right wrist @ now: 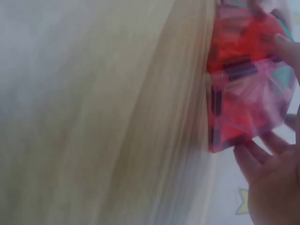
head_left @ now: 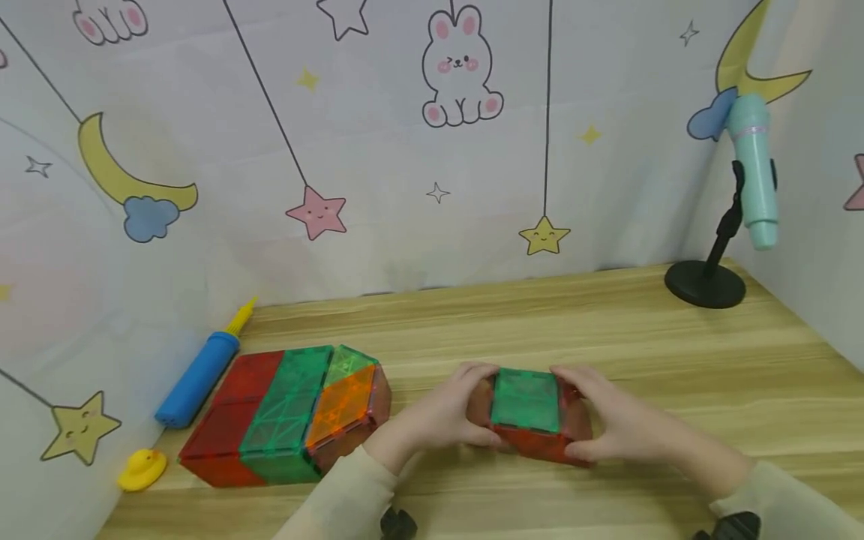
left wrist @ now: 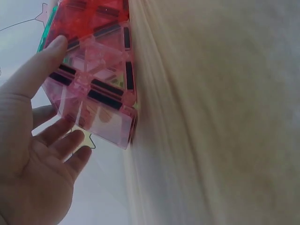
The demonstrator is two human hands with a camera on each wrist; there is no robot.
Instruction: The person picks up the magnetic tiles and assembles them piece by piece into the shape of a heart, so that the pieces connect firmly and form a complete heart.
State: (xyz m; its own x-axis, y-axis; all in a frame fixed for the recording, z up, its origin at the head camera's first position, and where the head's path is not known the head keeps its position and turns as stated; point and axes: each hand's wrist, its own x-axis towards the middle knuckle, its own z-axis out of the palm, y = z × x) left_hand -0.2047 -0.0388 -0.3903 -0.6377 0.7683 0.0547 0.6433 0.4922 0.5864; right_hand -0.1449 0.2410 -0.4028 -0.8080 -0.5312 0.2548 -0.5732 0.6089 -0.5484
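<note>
Box (head_left: 528, 412), built of magnetic tiles with a green top and red sides, sits on the table (head_left: 607, 330) near its front edge, right of centre. Left hand (head_left: 445, 416) holds its left end, fingers curled over the top edge and thumb on the near side. Right hand (head_left: 610, 420) grips the right end the same way. A longer tile block (head_left: 283, 412) in red, green and orange lies well apart to the left, with a blue pump (head_left: 199, 375) just beyond it and a yellow duck (head_left: 142, 469) at the wall.
</note>
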